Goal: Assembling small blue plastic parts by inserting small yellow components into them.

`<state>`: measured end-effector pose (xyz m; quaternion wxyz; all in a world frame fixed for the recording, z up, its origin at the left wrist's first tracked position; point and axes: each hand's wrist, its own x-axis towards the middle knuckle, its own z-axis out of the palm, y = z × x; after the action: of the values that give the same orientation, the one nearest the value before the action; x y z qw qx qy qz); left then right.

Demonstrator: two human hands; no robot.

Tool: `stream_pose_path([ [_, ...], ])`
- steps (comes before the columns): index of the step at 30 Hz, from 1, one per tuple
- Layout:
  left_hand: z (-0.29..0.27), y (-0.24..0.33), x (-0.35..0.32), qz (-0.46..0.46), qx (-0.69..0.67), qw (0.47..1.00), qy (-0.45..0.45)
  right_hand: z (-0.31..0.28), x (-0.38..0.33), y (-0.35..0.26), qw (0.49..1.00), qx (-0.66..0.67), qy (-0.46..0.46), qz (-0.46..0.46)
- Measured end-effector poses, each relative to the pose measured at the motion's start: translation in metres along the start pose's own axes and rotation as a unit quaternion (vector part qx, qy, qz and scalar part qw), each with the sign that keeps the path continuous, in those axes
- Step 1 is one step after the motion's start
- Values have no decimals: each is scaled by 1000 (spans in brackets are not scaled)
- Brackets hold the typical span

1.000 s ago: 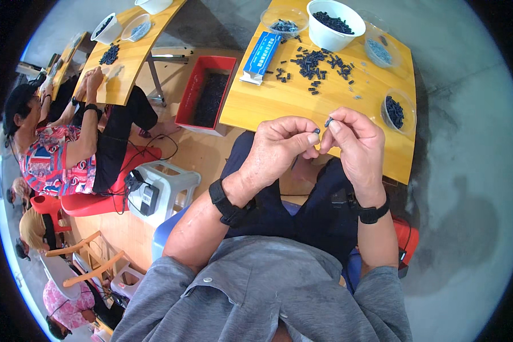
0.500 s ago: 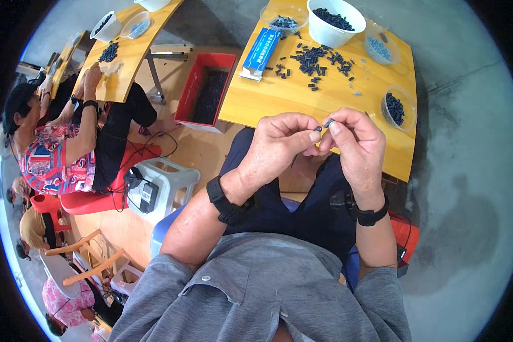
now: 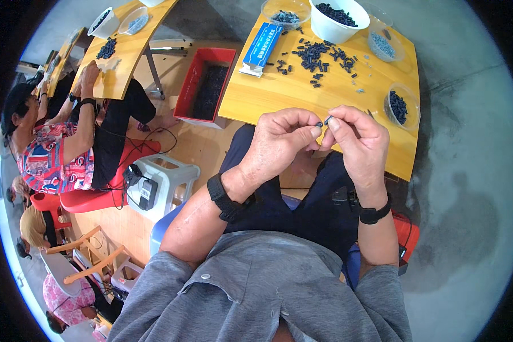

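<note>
My left hand (image 3: 282, 139) pinches a small black cylindrical part (image 3: 319, 124) between thumb and forefinger, above my lap at the table's near edge. Close beside it, the thumb and forefinger of my right hand (image 3: 359, 139) are closed on another tiny dark piece (image 3: 328, 120), mostly hidden by the fingertips. Whether the two pieces touch I cannot tell. Beyond my hands, a loose pile of small black cylindrical parts (image 3: 313, 57) lies on the yellow wooden table (image 3: 256, 105). A clear bowl (image 3: 418, 111) of similar dark parts stands near the right edge.
At the back stand a white tub (image 3: 330, 33) of black parts and clear bowls, one holding light blue pieces (image 3: 383, 45). A blue carton (image 3: 261, 48) lies left of the pile. Left of the table, a red box (image 3: 195, 77) sits on the floor; a person (image 3: 57, 151) works farther left.
My right hand has shifted slightly right, and its fingertips have turned a little around the dark piece. My left hand keeps its pinch nearly still. The view has shifted slightly.
</note>
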<state>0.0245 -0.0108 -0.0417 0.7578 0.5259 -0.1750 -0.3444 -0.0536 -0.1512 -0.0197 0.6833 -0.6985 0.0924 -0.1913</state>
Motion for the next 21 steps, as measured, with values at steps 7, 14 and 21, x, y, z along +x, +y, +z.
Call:
stream_pose_path([
  [7,0,1,2,-4,29,1000,4,3,1,4,999,-28,13,-14],
  [14,-1,-4,3,-8,37,999,11,2,2,8,1000,-26,9,-10],
  [21,-2,-7,5,-3,84,996,22,2,4,9,998,-57,4,-8],
])
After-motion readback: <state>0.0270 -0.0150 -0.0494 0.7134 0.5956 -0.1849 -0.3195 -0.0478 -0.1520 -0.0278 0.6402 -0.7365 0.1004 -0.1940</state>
